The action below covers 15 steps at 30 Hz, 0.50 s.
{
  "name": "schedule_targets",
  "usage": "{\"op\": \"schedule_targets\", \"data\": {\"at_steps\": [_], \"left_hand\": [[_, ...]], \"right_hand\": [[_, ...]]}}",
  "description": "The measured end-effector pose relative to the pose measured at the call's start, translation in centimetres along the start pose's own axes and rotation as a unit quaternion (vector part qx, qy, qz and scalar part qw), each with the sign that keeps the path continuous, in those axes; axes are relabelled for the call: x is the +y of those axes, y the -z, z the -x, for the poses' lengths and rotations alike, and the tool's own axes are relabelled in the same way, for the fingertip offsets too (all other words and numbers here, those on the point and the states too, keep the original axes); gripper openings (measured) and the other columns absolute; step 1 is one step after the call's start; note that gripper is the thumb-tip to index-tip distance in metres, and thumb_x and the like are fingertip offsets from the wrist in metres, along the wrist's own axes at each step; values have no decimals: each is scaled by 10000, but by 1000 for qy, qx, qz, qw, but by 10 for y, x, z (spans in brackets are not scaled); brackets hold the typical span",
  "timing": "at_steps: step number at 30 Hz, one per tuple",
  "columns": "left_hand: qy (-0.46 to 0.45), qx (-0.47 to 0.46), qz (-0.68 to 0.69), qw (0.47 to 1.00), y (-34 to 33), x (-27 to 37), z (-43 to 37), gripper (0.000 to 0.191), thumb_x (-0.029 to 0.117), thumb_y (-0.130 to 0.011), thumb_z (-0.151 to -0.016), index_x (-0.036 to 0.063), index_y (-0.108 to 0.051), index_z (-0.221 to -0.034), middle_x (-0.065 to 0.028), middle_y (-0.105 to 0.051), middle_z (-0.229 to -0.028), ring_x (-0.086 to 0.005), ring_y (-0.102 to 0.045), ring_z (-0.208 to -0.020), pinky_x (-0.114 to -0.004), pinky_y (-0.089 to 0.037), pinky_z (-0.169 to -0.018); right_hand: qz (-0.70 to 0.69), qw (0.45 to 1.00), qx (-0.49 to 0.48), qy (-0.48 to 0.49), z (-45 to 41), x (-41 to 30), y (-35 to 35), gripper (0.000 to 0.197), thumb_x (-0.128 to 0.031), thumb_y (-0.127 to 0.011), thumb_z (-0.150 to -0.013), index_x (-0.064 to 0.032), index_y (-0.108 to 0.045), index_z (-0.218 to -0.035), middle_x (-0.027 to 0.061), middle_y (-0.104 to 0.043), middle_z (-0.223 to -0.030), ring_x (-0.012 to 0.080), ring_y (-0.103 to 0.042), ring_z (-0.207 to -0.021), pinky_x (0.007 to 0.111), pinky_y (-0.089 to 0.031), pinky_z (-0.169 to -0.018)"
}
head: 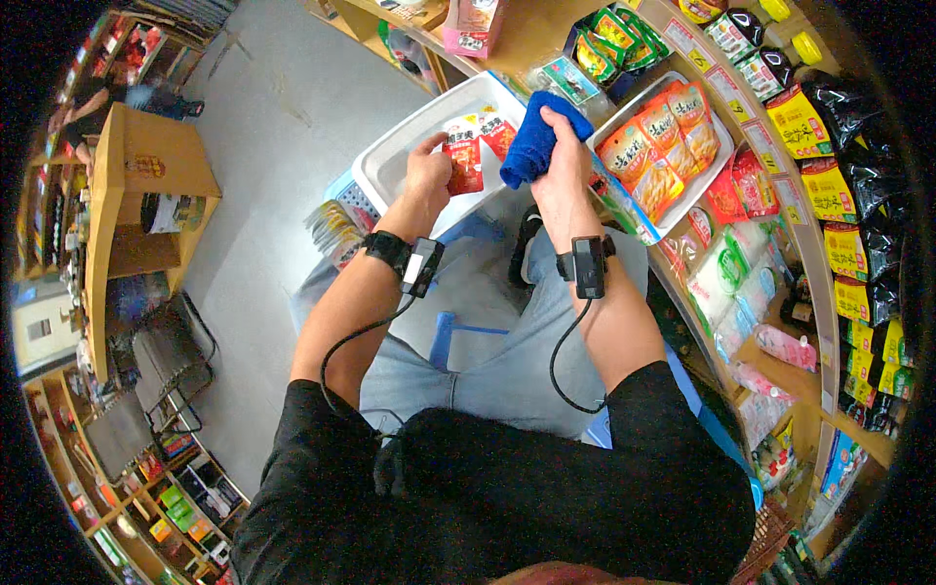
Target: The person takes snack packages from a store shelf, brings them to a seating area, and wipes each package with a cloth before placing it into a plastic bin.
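My left hand (428, 172) holds a small red-and-white food packet (466, 172) by its left edge, over a white plastic tub (391, 150). Beyond it, a second red packet (500, 137) lies in the tub. A bunched blue cloth (532, 139) is gripped in my right hand (567, 164), above the tub's right end. Just right of that hand, a white tray (722, 142) holds several orange food pouches (662, 150). Both my wrists wear black straps with small cabled devices.
Shelves with price tags (738, 110) curve along the right, stocked with yellow-and-black pouches (830, 190). Green packets (614, 44) fill a box behind the tray. A folding chair (172, 358) and a wooden counter (157, 157) stand at left. Another person (157, 99) is at upper left.
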State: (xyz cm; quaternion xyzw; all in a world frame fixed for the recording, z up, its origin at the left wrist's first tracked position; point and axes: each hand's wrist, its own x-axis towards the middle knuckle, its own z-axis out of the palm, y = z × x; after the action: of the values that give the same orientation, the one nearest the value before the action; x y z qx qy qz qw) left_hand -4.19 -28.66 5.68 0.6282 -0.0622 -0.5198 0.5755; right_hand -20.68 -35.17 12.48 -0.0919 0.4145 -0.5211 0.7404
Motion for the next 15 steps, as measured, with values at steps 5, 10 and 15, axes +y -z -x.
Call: {"op": "schedule_targets", "data": {"at_steps": [5,10,15], "left_hand": [[6,-9,37,999,-11,-7,-26,616,-180,-266,-828,-81,-376,-1426,-295,-621,-1151,-390,-712,-880,-521,-621,-721],[10,44,-2,999,-28,-15,-30,542,-169,-294,-856,-109,-467,-1366,-276,-601,-1210,-357,-698,-923,-480,-610,-765],[-35,0,-14,999,-26,-30,-49,539,-174,-346,-810,-126,-504,-1323,-265,-625,-1175,-331,-696,-895,-416,-600,-742]], "right_hand": [[-21,1000,-7,8,-8,1,4,302,-133,-774,-776,-80,-667,-1054,43,-685,-973,194,-669,-829,337,-573,-666],[-10,999,-12,-39,0,-2,5,293,-144,-765,-788,-92,-671,-1061,38,-684,-963,176,-665,-830,334,-571,-674],[-7,998,-28,-49,1,0,4,310,-173,-781,-755,-128,-647,-1031,25,-650,-922,190,-646,-790,351,-559,-651]]}}
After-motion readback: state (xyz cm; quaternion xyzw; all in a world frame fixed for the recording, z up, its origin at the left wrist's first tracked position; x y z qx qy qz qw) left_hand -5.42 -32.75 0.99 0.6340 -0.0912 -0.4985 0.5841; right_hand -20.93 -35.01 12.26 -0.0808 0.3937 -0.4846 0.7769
